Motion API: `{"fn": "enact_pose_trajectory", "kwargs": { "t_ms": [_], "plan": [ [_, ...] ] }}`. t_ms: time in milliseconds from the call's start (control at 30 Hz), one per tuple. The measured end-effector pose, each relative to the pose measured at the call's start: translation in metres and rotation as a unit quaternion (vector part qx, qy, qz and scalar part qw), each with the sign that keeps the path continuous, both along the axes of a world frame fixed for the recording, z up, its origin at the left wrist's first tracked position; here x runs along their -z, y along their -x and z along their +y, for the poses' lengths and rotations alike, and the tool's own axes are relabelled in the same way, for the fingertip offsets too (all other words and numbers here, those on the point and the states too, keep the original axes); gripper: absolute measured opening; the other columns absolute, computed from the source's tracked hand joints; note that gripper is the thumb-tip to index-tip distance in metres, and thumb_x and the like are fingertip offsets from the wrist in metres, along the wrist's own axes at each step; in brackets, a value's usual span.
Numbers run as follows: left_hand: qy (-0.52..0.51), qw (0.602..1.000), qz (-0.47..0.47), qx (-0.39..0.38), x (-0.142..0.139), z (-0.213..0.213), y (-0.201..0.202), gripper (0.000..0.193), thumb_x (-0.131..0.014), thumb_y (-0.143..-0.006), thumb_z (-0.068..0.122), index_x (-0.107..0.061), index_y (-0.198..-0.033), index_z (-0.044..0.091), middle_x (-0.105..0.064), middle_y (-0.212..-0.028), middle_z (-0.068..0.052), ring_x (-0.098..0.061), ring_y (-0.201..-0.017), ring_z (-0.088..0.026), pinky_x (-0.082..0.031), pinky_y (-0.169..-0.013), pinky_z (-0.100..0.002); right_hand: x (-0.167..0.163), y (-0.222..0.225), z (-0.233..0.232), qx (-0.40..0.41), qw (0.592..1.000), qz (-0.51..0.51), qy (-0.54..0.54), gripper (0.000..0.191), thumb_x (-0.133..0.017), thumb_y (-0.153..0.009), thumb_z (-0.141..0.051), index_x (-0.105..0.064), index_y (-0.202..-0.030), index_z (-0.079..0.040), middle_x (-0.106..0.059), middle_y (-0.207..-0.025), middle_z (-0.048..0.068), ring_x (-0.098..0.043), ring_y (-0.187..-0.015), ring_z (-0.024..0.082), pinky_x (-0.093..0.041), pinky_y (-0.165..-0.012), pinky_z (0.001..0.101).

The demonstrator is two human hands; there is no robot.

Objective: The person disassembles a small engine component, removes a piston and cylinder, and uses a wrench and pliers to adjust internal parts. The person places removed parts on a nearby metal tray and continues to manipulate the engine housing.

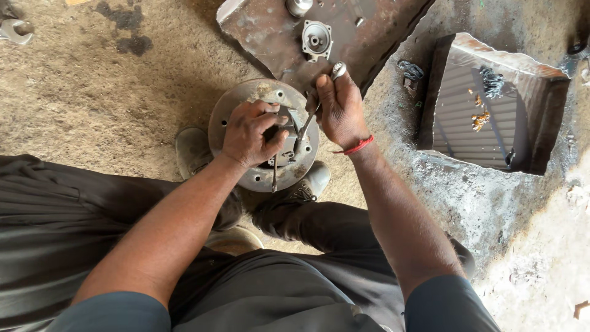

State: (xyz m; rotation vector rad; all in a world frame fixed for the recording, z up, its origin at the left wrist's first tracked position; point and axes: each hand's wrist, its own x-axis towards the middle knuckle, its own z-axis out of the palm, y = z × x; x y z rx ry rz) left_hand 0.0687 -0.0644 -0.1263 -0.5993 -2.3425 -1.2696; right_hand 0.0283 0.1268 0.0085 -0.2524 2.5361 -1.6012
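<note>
A round, rusty metal drum (pixel 252 101) with bolt holes around its face stands on the dirt floor between my feet. My left hand (pixel 251 132) presses down on a small dark metal part (pixel 287 126) at the drum's centre. My right hand (pixel 340 109) grips a slim metal wrench (pixel 324 91) with a ring end showing above my fist; its lower tip reaches into the drum's centre beside my left fingers. A red thread band circles my right wrist.
A rusty steel sheet (pixel 258 31) lies behind the drum, carrying a small flanged casting (pixel 316 39) and a grey cylinder (pixel 298 6). A dented metal tray (pixel 544 123) of dark liquid sits to the right. My shoes (pixel 192 150) flank the drum. A metal piece (pixel 17 29) lies far left.
</note>
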Motion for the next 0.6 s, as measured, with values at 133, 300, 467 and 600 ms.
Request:
{"fn": "enact_pose_trajectory", "kwargs": {
  "t_ms": [133,300,467,600],
  "plan": [
    [0.002,1.0,-0.004,-0.002,-0.001,0.0,-0.001,0.03,-0.073,-0.094,0.044,-0.077,-0.101,0.015,-0.068,-0.114,-0.003,-0.066,-0.107,-0.026,-0.049,-0.099,-0.047,-0.002,-0.013,0.0,-0.019,0.996,0.064,-0.064,0.026,-0.042,-0.116,-0.027,-0.05,-0.106,-0.005,-0.068,-0.074,0.001,-0.059,-0.056,0.006,-0.048,-0.051,0.0231],
    [0.007,1.0,-0.016,-0.006,0.0,-0.001,-0.002,0.03,-0.072,-0.092,0.044,-0.078,-0.101,0.016,-0.068,-0.114,-0.003,-0.065,-0.104,-0.026,-0.048,-0.099,-0.048,0.004,-0.023,0.0,-0.029,0.996,0.07,-0.041,0.026,-0.042,-0.116,-0.029,-0.05,-0.11,-0.005,-0.067,-0.079,0.002,-0.06,-0.062,0.007,-0.05,-0.055,0.023],
    [0.007,1.0,-0.018,-0.001,0.01,-0.001,-0.001,0.029,-0.073,-0.093,0.043,-0.076,-0.103,0.016,-0.068,-0.116,-0.004,-0.065,-0.104,-0.026,-0.048,-0.1,-0.048,0.011,-0.031,0.0,-0.026,0.997,0.065,0.012,0.026,-0.043,-0.118,-0.03,-0.051,-0.117,-0.005,-0.067,-0.085,0.003,-0.059,-0.069,0.008,-0.05,-0.062,0.0235],
    [-0.024,0.998,0.06,-0.009,0.012,0.001,0.001,0.028,-0.073,-0.099,0.041,-0.07,-0.108,0.014,-0.067,-0.12,-0.002,-0.066,-0.114,-0.025,-0.046,-0.107,-0.051,0.018,-0.026,0.029,-0.006,0.996,0.021,0.086,0.025,-0.045,-0.116,-0.03,-0.051,-0.116,-0.006,-0.069,-0.087,0.004,-0.059,-0.067,0.008,-0.048,-0.059,0.0231]
  ]
}}
